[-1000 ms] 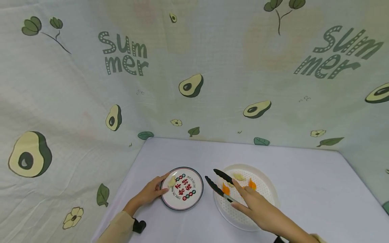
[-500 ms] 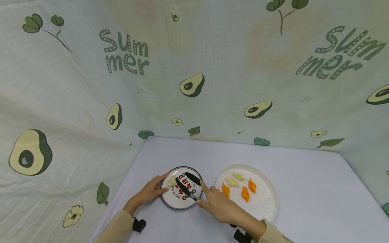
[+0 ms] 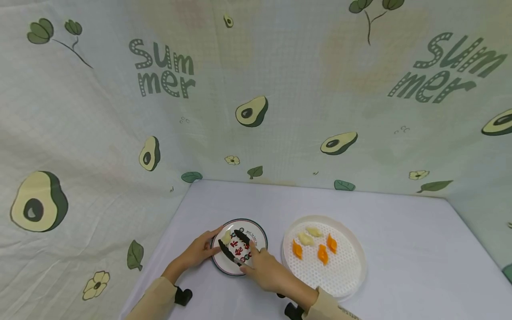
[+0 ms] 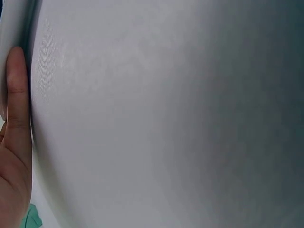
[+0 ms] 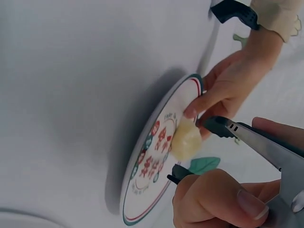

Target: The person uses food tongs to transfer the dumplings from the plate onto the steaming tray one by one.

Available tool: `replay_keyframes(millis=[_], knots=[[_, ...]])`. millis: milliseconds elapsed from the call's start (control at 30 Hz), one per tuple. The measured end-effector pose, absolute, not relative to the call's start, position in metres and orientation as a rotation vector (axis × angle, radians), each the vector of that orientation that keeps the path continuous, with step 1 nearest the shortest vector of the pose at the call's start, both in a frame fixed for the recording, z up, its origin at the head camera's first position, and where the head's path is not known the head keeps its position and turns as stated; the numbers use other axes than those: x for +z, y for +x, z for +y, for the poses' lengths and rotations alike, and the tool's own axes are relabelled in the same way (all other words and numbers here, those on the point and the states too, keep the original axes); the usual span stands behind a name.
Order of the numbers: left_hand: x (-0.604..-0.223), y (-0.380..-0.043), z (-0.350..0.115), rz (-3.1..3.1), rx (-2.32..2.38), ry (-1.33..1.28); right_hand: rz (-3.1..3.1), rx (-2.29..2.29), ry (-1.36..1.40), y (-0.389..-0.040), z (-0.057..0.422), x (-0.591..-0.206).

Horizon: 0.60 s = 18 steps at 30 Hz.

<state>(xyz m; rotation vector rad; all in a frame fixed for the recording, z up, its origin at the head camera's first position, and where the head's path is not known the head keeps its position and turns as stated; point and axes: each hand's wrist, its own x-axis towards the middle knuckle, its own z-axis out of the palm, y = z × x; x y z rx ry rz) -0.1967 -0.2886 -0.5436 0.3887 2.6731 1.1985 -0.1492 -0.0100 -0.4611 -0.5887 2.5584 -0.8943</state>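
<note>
A small round white plate (image 3: pixel 256 233) with red lettering and a dark rim lies on the left of the table. My left hand (image 3: pixel 198 250) holds its left edge; in the left wrist view a finger (image 4: pixel 18 90) lies along the plate's side. Near that edge sits one pale yellow dumpling-shaped piece (image 5: pixel 186 141). My right hand (image 3: pixel 268 269) grips black-tipped metal tongs (image 5: pixel 259 142). The tong tips are spread over the plate, around or close beside the yellow piece; contact cannot be made out.
A larger round white tray (image 3: pixel 334 278) with a dimpled surface stands to the right. On it lie two pale yellow pieces (image 3: pixel 306 239) and three orange pieces (image 3: pixel 323 254). Printed cloth (image 3: pixel 288 89) hangs behind the white table (image 3: pixel 400 249).
My right hand has carried the tongs leftward from over the tray to over the small plate, near the yellow piece. The left hand and the plate have stayed put.
</note>
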Motion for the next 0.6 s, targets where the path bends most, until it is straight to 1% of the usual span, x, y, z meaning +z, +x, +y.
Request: replay_keyframes(millis=[600], knots=[[-0.547,-0.197,-0.29,2.676,1.2,0.433,2.542,-0.9,-0.554,-0.15,-0.021,-0.476]])
